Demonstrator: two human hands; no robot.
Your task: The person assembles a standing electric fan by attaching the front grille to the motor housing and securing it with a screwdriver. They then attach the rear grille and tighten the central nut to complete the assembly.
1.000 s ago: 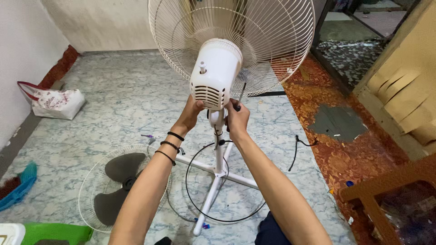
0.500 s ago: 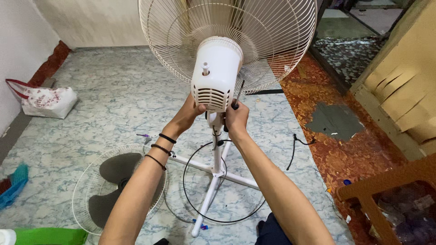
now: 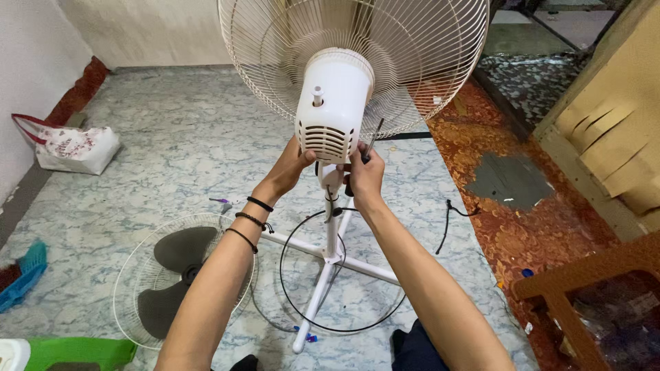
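Note:
A white stand fan rises in front of me, its motor housing (image 3: 335,103) backed by a cream wire rear grille (image 3: 419,62). My left hand (image 3: 291,167) grips the lower left of the motor housing. My right hand (image 3: 364,173) is closed on a screwdriver (image 3: 372,143) with a dark handle, its thin shaft pointing up beside the housing's lower right. Both hands sit just above the white pole (image 3: 332,227), which runs down to a cross-shaped base (image 3: 322,285). Dark bands circle my left wrist.
A detached front grille with dark fan blades (image 3: 175,271) lies on the marbled floor at the left. A black cord (image 3: 344,323) loops around the base. A white bag (image 3: 69,148) sits by the left wall, green and blue plastic items lower left, a brown wooden chair (image 3: 584,282) at right.
The fan head and both hands shifted slightly right and up in view. My right hand with the screwdriver moved closer to the housing's underside.

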